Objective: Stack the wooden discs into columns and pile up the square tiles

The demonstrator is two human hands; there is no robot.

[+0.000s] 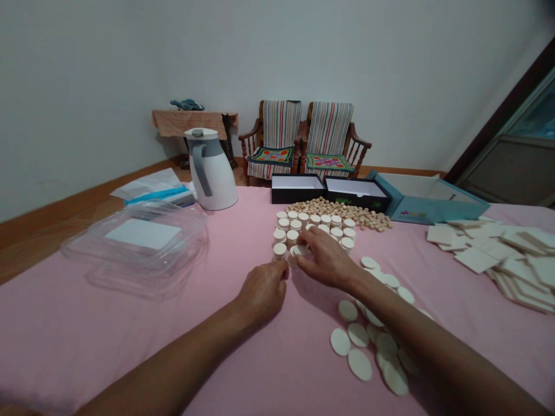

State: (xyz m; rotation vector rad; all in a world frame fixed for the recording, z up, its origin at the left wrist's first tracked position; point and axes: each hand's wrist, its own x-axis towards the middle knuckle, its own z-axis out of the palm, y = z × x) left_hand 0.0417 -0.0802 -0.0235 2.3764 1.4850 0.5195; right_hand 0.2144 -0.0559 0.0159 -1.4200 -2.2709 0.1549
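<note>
Stacks of pale round wooden discs point(280, 236) stand in close rows at the middle of the pink-covered table. My right hand point(325, 257) reaches over the front of these rows, its fingers closed on a round disc point(300, 251) above a front stack. Just in front of the leftmost front stack point(280, 249), my left hand point(263, 293) is curled with thumb and fingers together; whatever is in it is hidden. Loose discs point(359, 364) lie scattered below my right forearm, which covers part of them.
Small wooden beads point(323, 207) are heaped behind the stacks. Two black boxes point(298, 196) and a blue box point(433, 211) stand farther back. Square wooden pieces point(477, 260) are piled at right. Clear plastic containers point(186, 254) and a white jug point(219, 182) stand at left.
</note>
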